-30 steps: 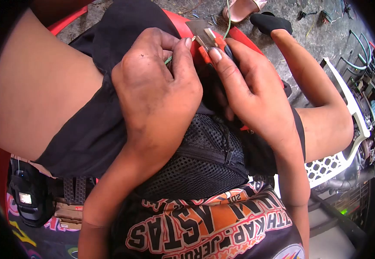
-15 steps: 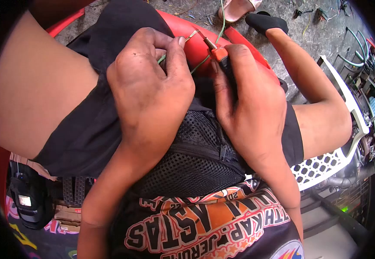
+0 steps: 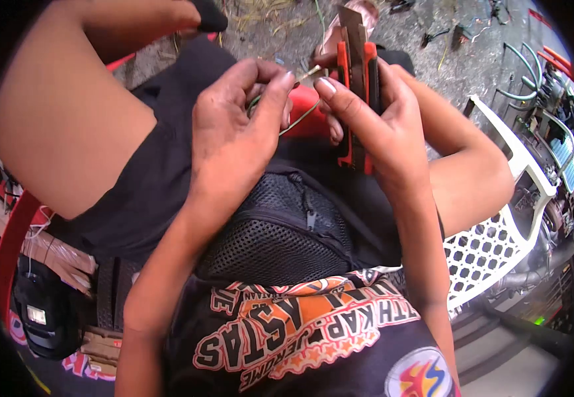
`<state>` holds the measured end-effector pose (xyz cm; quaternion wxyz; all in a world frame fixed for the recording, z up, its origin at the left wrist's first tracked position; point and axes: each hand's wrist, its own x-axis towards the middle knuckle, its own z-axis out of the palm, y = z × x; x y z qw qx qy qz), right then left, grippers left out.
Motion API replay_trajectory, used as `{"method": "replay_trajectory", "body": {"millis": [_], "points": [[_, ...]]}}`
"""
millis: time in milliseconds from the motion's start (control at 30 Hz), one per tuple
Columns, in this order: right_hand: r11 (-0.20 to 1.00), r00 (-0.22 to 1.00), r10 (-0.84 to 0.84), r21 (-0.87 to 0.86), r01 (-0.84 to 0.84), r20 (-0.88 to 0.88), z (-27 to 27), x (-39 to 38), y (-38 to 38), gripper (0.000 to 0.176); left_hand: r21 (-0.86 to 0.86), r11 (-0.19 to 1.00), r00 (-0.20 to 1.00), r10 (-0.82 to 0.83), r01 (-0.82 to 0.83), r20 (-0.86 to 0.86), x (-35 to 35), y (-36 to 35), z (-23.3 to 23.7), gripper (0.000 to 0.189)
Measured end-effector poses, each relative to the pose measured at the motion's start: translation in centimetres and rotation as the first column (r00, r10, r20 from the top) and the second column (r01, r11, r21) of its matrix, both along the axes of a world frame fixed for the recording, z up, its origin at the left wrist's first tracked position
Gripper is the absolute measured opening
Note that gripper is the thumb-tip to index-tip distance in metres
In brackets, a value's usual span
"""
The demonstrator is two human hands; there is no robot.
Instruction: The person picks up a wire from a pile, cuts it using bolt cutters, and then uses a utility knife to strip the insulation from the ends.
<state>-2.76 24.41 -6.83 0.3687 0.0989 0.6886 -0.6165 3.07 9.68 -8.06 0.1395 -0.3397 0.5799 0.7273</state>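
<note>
Between the thumb and fingers of my left hand (image 3: pixel 237 129) is a thin green wire (image 3: pixel 300 118), its pale, bare-looking end sticking out toward the right. My right hand (image 3: pixel 389 129) is wrapped round a red and black utility knife (image 3: pixel 368 79), held upright with its broad dark blade (image 3: pixel 353 28) extended upward. The right thumb points left, close to the wire's bare end; whether it touches cannot be made out. A loop of the wire hangs below, between the two hands, over a red surface (image 3: pixel 308 106).
Below my hands lies a black mesh bag (image 3: pixel 274 231) on my lap. A white plastic chair (image 3: pixel 492 248) stands at right, with metal parts and hoses (image 3: pixel 532 83) beyond it. Scraps litter the concrete floor (image 3: pixel 267 33). At lower left are a black case-like object (image 3: pixel 42 311) and cardboard (image 3: pixel 102 347).
My right hand has turned the knife from slanting with its tip near the wire to upright, showing the blade's flat side. The left hand keeps the wire and has shifted slightly right and down.
</note>
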Motion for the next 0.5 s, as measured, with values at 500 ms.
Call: {"method": "replay_trajectory", "body": {"millis": [500], "points": [[0.914, 0.953, -0.244, -0.371, 0.164, -0.179, 3.9, -12.8, 2.2, 0.019, -0.142, 0.98, 0.859, -0.189, 0.136, -0.477, -12.1, 1.0, 5.3, 0.014]]}}
